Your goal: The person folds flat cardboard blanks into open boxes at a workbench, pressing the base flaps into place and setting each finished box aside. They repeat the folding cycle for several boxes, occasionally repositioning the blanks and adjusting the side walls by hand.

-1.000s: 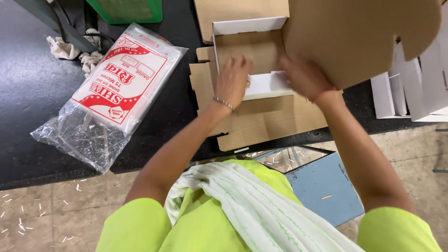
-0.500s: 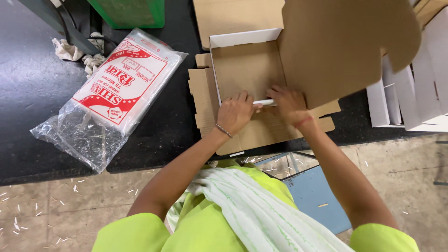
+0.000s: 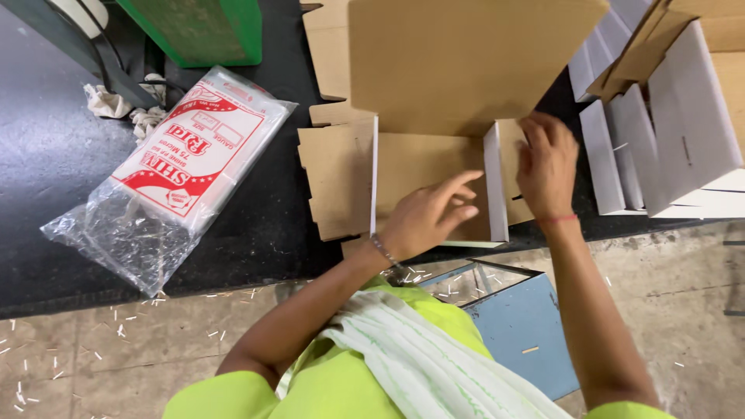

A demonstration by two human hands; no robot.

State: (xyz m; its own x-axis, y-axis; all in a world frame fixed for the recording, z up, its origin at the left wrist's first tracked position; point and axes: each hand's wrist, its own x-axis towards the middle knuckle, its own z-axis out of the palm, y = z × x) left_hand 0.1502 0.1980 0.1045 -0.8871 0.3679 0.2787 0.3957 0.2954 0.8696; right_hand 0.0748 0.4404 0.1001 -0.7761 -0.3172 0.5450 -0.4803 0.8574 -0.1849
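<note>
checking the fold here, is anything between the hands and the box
Nothing visible. The left hand lies flat on the floor of the cardboard box, and the right hand touches its right white wall from outside. The raised lid stands behind both hands, not between them and the box.

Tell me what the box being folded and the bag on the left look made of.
Box: looks like corrugated cardboard, matte brown inside with white-faced walls; stiff flat flaps, creased folds. The left hand rests inside it, the right hand is at its right wall. Bag: thin clear plastic film, glossy; it wrinkles, glints and shows the dark table through it. Red and white printing on it.
</note>
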